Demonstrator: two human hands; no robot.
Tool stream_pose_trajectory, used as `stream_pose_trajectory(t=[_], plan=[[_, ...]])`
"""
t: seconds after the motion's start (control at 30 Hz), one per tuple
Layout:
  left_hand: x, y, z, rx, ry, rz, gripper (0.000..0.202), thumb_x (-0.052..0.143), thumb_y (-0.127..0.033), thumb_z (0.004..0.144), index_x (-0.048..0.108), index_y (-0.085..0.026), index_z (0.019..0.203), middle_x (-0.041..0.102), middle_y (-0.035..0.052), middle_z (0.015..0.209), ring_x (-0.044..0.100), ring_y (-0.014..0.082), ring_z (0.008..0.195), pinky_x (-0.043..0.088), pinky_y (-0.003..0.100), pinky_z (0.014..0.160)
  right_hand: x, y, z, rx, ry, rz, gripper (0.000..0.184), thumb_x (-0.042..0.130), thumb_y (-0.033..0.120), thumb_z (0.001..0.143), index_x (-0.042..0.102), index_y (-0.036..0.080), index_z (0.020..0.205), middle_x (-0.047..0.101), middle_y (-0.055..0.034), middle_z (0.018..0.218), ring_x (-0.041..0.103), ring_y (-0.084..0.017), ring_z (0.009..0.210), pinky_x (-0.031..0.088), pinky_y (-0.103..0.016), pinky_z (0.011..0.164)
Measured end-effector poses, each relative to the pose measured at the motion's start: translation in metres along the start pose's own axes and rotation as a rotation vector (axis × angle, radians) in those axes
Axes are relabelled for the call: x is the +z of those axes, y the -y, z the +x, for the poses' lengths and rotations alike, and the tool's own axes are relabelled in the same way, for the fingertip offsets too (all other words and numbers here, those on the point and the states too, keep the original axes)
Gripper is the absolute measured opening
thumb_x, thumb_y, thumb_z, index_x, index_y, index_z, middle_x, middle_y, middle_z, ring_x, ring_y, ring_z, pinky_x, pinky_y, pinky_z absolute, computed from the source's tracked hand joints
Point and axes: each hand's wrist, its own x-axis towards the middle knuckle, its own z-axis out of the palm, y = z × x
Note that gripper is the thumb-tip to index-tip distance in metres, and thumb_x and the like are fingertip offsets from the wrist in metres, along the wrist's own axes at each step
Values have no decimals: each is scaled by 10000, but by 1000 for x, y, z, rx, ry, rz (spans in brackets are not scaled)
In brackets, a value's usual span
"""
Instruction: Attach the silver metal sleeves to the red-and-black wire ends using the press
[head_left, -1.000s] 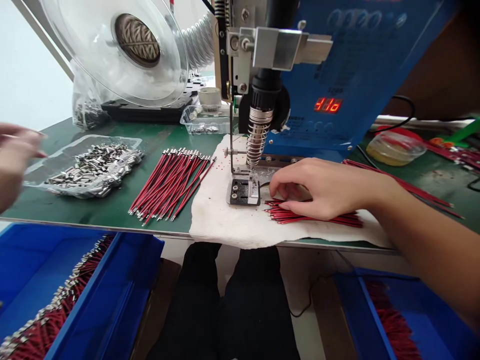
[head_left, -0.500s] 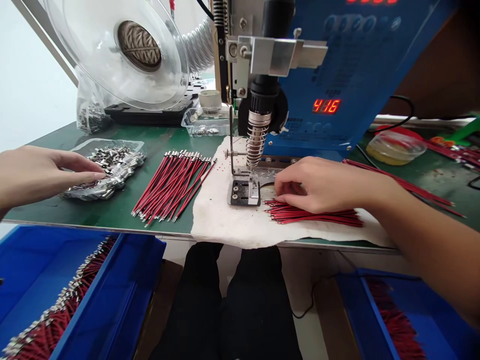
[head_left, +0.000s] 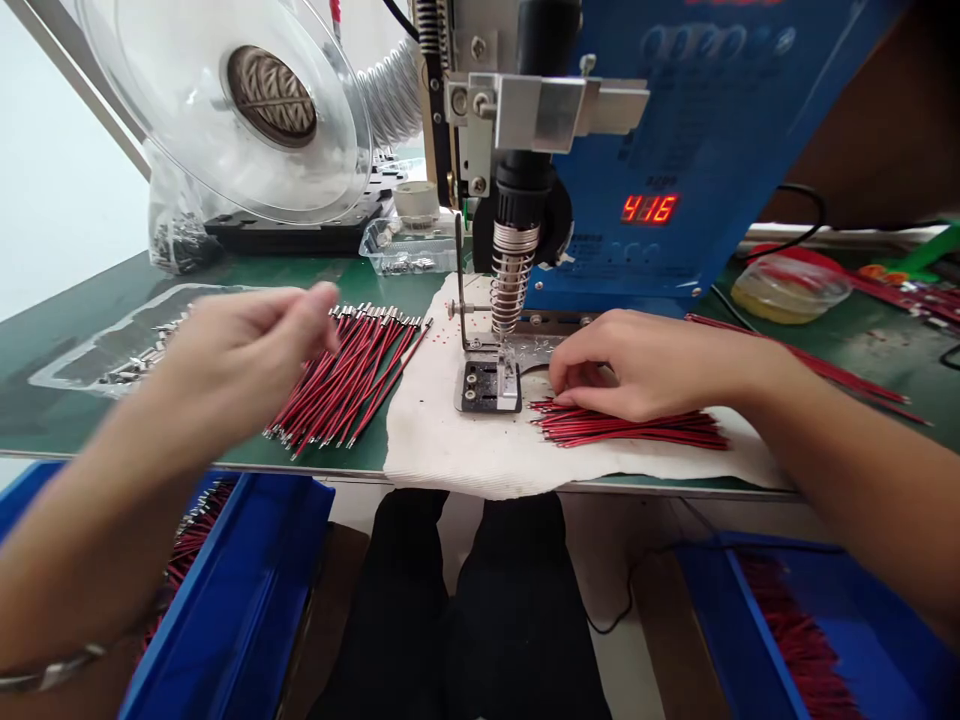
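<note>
My left hand, blurred by motion, is closed with thumb and fingers pinched together; whatever they hold is hidden. It passes in front of a clear plastic tray of small metal connectors. Just right of it, red-and-black wires with metal ends lie fanned out on the green table. My right hand rests over a bundle of red wires on a white cloth, its curled fingertips pinched at the wires' left ends. Left of those fingers stands a small black-and-metal fixture under a spring-wrapped machine head.
A blue machine housing with a lit red display stands behind. A clear reel is at back left. Blue bins with wires sit below the table on both sides. More red wires lie at right, near a round plastic tub.
My left hand has moved right and away from the connectors in the tray, its fingers now drawn together. My right hand has stayed nearly still on the wires.
</note>
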Motion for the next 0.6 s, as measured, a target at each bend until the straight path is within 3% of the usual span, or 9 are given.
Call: stream_pose_trajectory(t=[0.1,0.17,0.27,0.4,0.5,0.6], plan=[[36,-42,-1,54,95,-110,481,403,-443,1012,353,-194,603,322,-39,527,286,83,466,237,255,482,1,-1,1,0,3,-4,152,573,274,903,724,272,905,734,39,836,614,-142,704,387,-276,642],[50,-51,9,78,135,-164,369,434,-358,975,445,-187,648,357,-27,572,312,98,503,233,260,480,1,0,1,1,-8,-39,160,567,268,899,728,268,898,729,31,819,606,-148,698,367,-283,631],[57,-48,25,30,191,-170,137,505,-216,845,620,-182,779,431,-12,603,368,119,523,251,264,472,1,3,0,-2,-38,-86,157,570,259,888,724,246,864,720,10,793,595,-152,687,342,-291,617],[57,-38,30,-48,242,-403,125,575,-160,749,663,-178,836,474,2,621,400,114,519,259,242,454,1,6,-1,-12,-105,-87,130,582,233,862,708,215,834,709,-1,768,572,-139,645,333,-294,605],[56,-32,28,-24,248,-587,116,602,-121,734,695,-165,788,550,35,662,444,102,523,301,219,441,2,7,1,-30,-147,-34,94,595,215,843,688,205,847,683,18,723,539,-123,603,342,-282,585],[55,-29,26,38,336,-701,77,661,-129,784,729,-165,782,619,58,703,552,114,584,446,202,509,3,7,3,-61,-180,14,70,598,193,837,664,198,860,658,27,707,527,-112,589,355,-265,570]])
